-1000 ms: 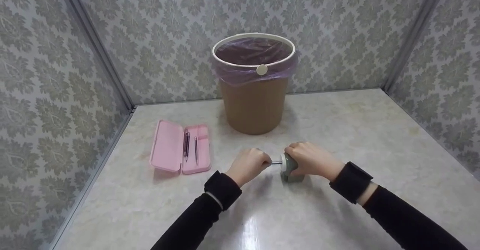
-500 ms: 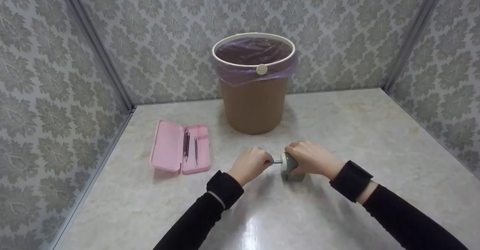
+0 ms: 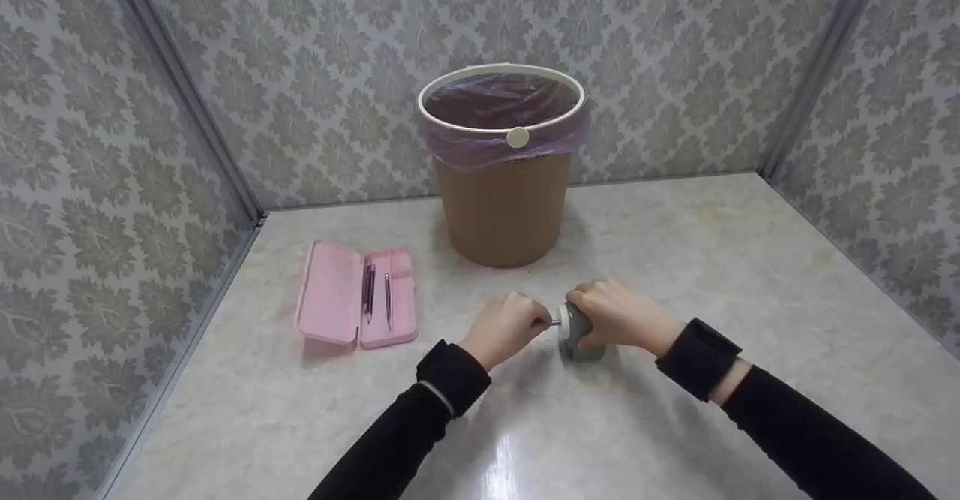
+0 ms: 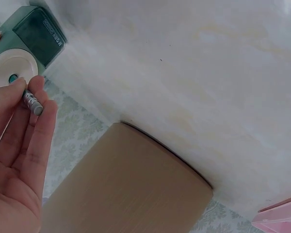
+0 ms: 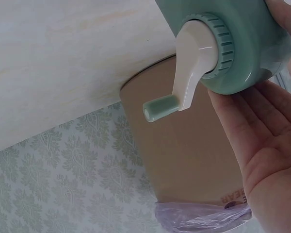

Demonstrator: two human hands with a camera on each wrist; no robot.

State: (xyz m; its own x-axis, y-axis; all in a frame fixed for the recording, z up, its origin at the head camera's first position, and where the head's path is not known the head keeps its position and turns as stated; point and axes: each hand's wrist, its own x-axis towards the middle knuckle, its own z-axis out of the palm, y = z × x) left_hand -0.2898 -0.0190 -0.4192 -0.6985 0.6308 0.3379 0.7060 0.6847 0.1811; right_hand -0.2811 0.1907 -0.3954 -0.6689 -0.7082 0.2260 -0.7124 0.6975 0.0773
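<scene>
A green hand-crank pencil sharpener [image 3: 575,335] stands on the table, lying partly under my right hand [image 3: 621,315], which grips its top. My left hand [image 3: 504,327] pinches a pencil [image 4: 33,103] near its eraser end. The pencil's other end is hidden in the hole of the sharpener's cream front ring [image 4: 1,68]. Only a short length shows between fingertips and ring. In the right wrist view, the white crank [image 5: 191,60] with its green knob [image 5: 161,108] points away from the palm, and no fingers are on it.
An open pink pencil case [image 3: 328,293] lies to the left, with several pencils [image 3: 370,293] in its tray. Behind the hands stands a brown bin [image 3: 504,211] with a purple liner [image 3: 480,151]. Patterned wall panels [image 3: 660,72] border the table at back and sides.
My left hand has moved slightly right toward the sharpener, and less of the pencil shows between them. The right hand keeps its grip. The head view has shifted a little.
</scene>
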